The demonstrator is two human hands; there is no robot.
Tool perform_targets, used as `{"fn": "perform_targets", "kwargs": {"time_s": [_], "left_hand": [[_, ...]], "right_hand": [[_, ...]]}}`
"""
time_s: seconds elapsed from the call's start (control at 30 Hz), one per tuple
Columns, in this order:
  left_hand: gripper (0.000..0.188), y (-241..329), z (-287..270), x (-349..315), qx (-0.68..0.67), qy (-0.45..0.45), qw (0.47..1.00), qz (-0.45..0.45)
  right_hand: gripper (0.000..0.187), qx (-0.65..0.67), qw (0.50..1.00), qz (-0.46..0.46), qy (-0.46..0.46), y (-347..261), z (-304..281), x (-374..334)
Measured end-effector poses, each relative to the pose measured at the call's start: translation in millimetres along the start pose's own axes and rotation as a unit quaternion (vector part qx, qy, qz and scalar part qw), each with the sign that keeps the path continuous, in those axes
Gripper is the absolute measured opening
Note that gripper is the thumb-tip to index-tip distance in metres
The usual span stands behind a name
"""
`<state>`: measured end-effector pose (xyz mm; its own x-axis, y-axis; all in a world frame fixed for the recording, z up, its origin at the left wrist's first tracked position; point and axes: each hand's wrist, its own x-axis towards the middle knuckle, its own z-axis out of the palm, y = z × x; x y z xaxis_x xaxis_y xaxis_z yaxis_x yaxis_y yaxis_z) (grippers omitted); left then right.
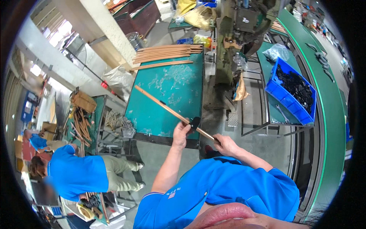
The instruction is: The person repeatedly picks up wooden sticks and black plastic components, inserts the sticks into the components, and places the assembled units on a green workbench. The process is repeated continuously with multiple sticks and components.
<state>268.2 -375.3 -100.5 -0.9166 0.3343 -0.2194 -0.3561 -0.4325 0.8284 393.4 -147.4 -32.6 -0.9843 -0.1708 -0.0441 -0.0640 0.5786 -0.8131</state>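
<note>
A long, slim wooden rod (173,112) slants across the near part of the green-topped table (152,119), its far end over the tabletop and its near end beyond the table's corner. My right hand (225,145) is closed round that near end. Further up the rod, my left hand (181,134) is closed on it, right beside a black fitting (195,123). Whether the left fingers also grip the fitting is hard to tell. A smaller black piece (162,102) shows partway along the rod.
Several wooden rods (167,53) lie along the table's far edge. A green machine column (225,65) stands right of the table. Further right, a blue crate (291,91) of black parts and a wrench (282,113) rest on another table. Another person (78,171) bends at left.
</note>
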Motion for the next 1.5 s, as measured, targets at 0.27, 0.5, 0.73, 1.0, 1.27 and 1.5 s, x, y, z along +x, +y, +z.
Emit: {"fn": "perform_targets", "kwargs": {"time_s": [0.27, 0.5, 0.73, 1.0, 1.27, 1.5], "left_hand": [[0.03, -93, 71, -34, 0.014, -0.136, 0.989, -0.058], [0.046, -87, 229, -86, 0.326, -0.506, 0.792, 0.097], [0.044, -159, 273, -59, 0.378, -0.552, 0.743, 0.035], [0.037, -265, 355, 15, 0.507, -0.572, 0.644, -0.028], [0.043, -331, 411, 97, 0.68, -0.299, 0.646, -0.177], [0.042, -355, 454, 98, 0.676, -0.169, 0.675, -0.242]], "right_hand": [[0.021, -0.137, 0.984, 0.075, 0.086, 57, -19, -125], [0.016, 0.092, 0.925, 0.267, 0.256, 150, 44, -232], [0.019, 0.216, 0.702, 0.241, 0.635, 205, -67, -274], [0.045, -0.097, 0.557, 0.447, 0.693, 423, -298, -400], [0.042, -0.224, 0.694, 0.429, 0.533, 596, -665, -413], [0.036, -0.216, 0.809, 0.425, 0.343, 710, -840, -268]]}}
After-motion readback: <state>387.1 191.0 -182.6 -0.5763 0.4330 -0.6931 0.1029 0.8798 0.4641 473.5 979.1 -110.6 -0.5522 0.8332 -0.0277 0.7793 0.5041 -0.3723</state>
